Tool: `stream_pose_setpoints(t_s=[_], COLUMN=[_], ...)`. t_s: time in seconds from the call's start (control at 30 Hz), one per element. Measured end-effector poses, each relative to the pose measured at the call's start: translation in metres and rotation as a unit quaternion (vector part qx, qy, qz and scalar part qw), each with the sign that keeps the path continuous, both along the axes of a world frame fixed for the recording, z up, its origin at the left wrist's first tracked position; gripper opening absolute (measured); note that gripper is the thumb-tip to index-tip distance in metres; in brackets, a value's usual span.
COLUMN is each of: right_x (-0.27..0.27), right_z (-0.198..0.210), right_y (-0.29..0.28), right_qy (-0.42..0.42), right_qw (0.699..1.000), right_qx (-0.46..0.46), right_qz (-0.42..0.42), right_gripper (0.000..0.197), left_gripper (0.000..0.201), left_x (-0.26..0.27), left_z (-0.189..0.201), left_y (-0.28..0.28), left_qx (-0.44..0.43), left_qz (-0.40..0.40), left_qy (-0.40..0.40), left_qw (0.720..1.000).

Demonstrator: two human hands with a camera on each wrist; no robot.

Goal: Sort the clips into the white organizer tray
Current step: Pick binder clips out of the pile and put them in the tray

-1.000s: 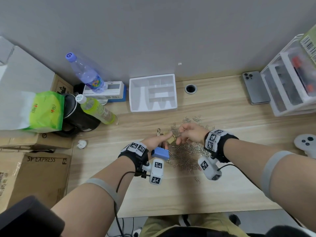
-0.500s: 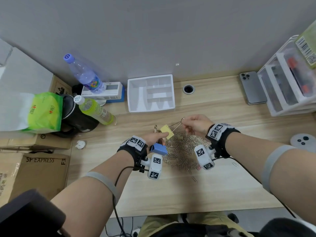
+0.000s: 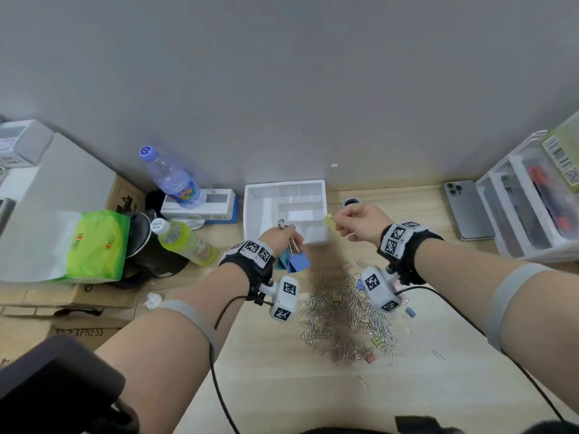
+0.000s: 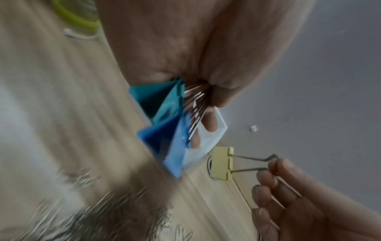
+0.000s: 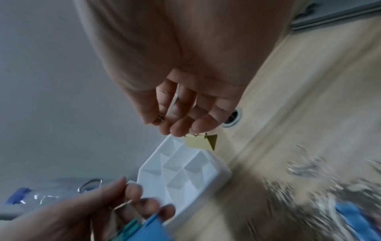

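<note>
My left hand [image 3: 286, 234] grips the wire handles of two binder clips, a blue one [image 3: 299, 263] [image 4: 169, 143] and a teal one [image 4: 156, 101], which hang below the fist at the near edge of the white organizer tray [image 3: 252, 211]. My right hand [image 3: 341, 221] pinches the wire handles of a yellow binder clip [image 3: 328, 219] [image 4: 222, 163] [image 5: 199, 143] and holds it over the tray's right rim [image 5: 214, 163]. The tray's compartments look empty. A heap of silver paper clips [image 3: 341, 317] with a few small coloured clips lies on the wooden desk under both wrists.
Two bottles [image 3: 175, 180], a black mug and a green packet [image 3: 94, 245] stand left of the tray. A cable hole [image 3: 351, 202] sits to the tray's right, a phone [image 3: 466, 208] and clear drawer unit [image 3: 532, 202] at far right. Cardboard boxes line the left edge.
Both hands have risen from the clip heap and moved away from me to the tray. The right hand carried the yellow clip to the tray's right rim; the left brought its clips to the front edge.
</note>
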State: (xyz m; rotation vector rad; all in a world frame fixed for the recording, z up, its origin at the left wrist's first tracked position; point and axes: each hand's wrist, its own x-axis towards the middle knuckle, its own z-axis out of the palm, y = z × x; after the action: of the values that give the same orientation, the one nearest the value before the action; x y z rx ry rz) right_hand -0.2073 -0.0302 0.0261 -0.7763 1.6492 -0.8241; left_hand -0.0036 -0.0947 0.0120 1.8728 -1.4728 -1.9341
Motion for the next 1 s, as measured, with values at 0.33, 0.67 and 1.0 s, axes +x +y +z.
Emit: stream_pose_setpoints(t_s=[0.33,0.67,1.0], right_x=[0.006,0.006,0.002], right_z=[-0.009,-0.032,-0.053], right_y=[-0.077,-0.093,-0.090], right_qy=[0.059,0.071,0.054], right_qw=[0.997,0.996,0.998], right_qx=[-0.004,0.019,-0.006], right_qz=[0.051,0.055,0.019], right_gripper=[0.019,0.018,0.004], left_gripper=[0.029,0.023,0.022], left_x=[-0.027,-0.042,-0.047], left_z=[0.018,0.003,-0.009], left_y=[-0.077,-0.104,-0.115], left_qx=[-0.176,-0.290,-0.308], left_qz=[-0.125,-0.266,-0.360], left_qy=[-0.101,-0.114,-0.083], left_qw=[0.971,0.912,0.877])
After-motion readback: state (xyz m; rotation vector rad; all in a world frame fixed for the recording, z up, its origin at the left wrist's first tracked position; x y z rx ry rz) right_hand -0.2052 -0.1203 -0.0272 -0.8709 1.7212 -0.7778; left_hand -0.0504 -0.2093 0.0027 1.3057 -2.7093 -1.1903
